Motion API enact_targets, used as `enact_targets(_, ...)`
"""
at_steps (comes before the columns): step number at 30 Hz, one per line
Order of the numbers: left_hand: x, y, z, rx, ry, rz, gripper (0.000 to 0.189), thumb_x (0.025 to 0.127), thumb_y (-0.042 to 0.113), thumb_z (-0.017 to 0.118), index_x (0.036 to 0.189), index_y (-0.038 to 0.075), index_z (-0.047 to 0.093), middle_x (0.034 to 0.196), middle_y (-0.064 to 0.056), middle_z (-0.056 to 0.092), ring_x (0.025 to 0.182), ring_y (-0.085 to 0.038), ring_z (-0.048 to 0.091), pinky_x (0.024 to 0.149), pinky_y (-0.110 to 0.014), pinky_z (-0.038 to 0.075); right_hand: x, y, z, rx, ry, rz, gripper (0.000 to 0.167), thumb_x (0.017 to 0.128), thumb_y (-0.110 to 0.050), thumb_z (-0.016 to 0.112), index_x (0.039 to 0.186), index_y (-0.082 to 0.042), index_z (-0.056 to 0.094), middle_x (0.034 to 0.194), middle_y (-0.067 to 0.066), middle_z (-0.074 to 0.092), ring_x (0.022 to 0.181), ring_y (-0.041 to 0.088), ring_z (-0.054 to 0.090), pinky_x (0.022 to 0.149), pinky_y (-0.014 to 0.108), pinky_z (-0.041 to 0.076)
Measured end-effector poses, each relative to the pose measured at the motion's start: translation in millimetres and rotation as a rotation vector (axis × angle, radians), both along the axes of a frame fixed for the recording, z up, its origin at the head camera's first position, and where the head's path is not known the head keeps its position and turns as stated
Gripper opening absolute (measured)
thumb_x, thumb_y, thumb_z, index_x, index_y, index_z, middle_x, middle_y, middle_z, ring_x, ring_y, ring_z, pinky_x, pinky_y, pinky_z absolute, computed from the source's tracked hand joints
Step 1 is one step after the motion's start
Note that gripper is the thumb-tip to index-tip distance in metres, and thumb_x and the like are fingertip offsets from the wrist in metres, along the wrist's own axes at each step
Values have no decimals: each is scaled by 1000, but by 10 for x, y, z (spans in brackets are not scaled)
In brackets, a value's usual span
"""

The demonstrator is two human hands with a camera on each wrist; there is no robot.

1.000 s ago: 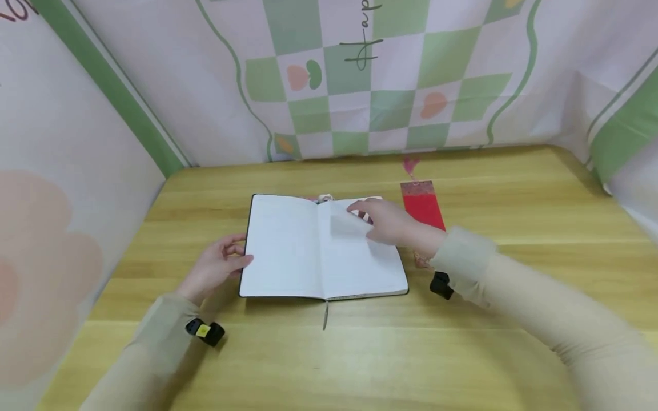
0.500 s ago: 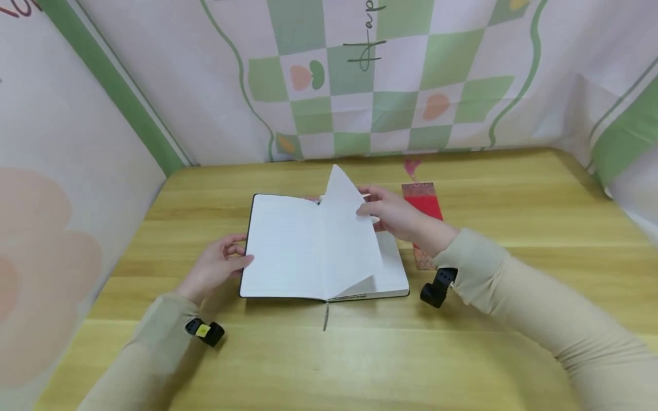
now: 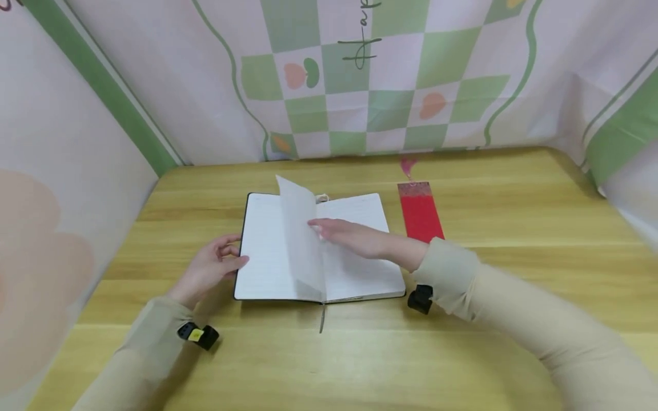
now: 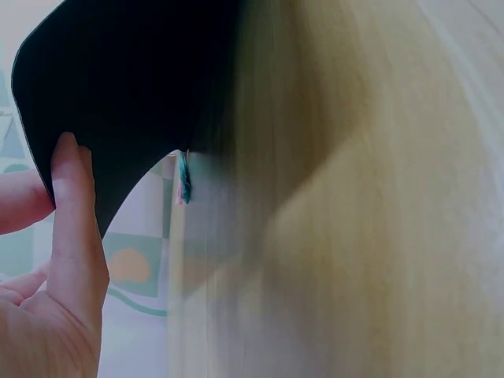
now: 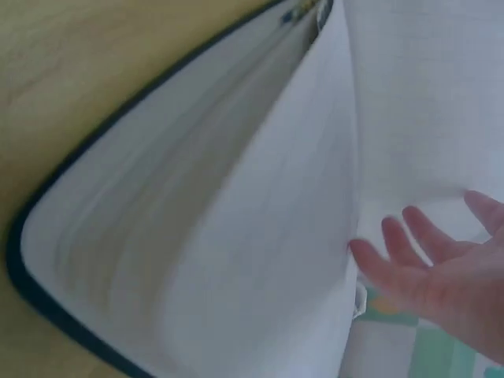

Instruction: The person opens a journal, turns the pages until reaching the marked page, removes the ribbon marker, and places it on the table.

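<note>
An open notebook point(image 3: 264, 251) with white pages and a dark cover lies on the wooden table. At its left edge my left hand point(image 3: 208, 271) pinches the cover and pages between thumb and fingers; the left wrist view shows the cover's dark underside point(image 4: 118, 87) raised off the table. One page point(image 3: 299, 245) stands up near the spine and leans left. My right hand point(image 3: 360, 237) is over the right-hand pages, its extended fingers against that page. In the right wrist view, the right hand's fingers point(image 5: 409, 279) are spread and not curled round anything.
A red bookmark point(image 3: 421, 217) with a pink tassel point(image 3: 408, 166) lies to the right of the notebook, partly behind the right forearm. A grey ribbon point(image 3: 322, 319) hangs from the spine's near end. Behind the table hangs a checked green-and-white cloth point(image 3: 349, 108).
My right hand has lifted a page from the right side and swept it left past upright, its fingers going from a pinch to straight. The left hand has kept its hold.
</note>
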State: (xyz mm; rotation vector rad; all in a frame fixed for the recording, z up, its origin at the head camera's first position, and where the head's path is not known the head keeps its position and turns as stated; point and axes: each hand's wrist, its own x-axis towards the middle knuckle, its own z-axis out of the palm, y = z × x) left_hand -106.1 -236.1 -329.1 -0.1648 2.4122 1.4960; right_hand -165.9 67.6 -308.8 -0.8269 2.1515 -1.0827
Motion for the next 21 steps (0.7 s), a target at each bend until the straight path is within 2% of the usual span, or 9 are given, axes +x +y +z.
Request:
enact_targets(3, 3, 4, 8, 6, 3, -3, 60, 92, 10, 60, 144, -2, 31, 98, -6, 54, 80, -11, 56, 71, -26, 53, 46, -95, -45, 108, 135, 57, 54, 102, -39, 32, 150, -13, 27, 153, 11, 30, 143, 31, 20, 115, 51, 15)
enact_targets(5, 4, 5, 9, 14, 7, -9, 59, 93, 9, 59, 144, -2, 31, 98, -5, 53, 80, -9, 56, 71, -25, 53, 73, -156, -68, 182, 185, 95, 55, 102, -41, 33, 150, -16, 27, 153, 10, 30, 142, 32, 21, 115, 51, 14)
enact_targets(8, 5, -6, 6, 47, 14, -24, 58, 94, 4, 55, 144, -4, 28, 97, -4, 53, 80, -7, 57, 72, -26, 53, 113, -243, -87, 278, 217, 144, 56, 101, -47, 33, 151, -23, 25, 156, 7, 23, 144, 34, 16, 114, 55, 12)
enact_targets(11, 7, -34, -6, 65, 19, -48, 55, 95, 1, 51, 144, -6, 27, 97, -5, 54, 81, -6, 57, 73, -27, 53, 158, -313, -105, 370, 221, 162, 57, 98, -54, 33, 150, -32, 25, 159, 1, 13, 143, 40, 10, 111, 63, 11)
enact_targets(16, 14, -91, -28, 71, -18, -56, 49, 101, 15, 43, 144, -6, 29, 112, -14, 57, 87, -5, 59, 76, -27, 53, 210, -395, -121, 483, 241, 189, 61, 95, -59, 38, 149, -39, 21, 159, -4, 2, 141, 49, 5, 104, 73, 9)
enact_targets(18, 15, -101, -36, 78, -40, -46, 52, 101, 21, 44, 144, -5, 28, 116, -14, 56, 90, -6, 58, 78, -28, 53, 226, -416, -119, 518, 258, 202, 63, 94, -60, 40, 149, -40, 18, 159, -5, 0, 141, 50, 4, 104, 73, 9)
enact_targets(21, 11, -100, -50, 65, -40, -43, 60, 97, 23, 53, 144, -4, 29, 110, -11, 56, 88, -7, 58, 77, -27, 53, 246, -433, -129, 548, 287, 209, 65, 93, -60, 41, 150, -41, 15, 159, -5, -2, 140, 50, 4, 103, 73, 10)
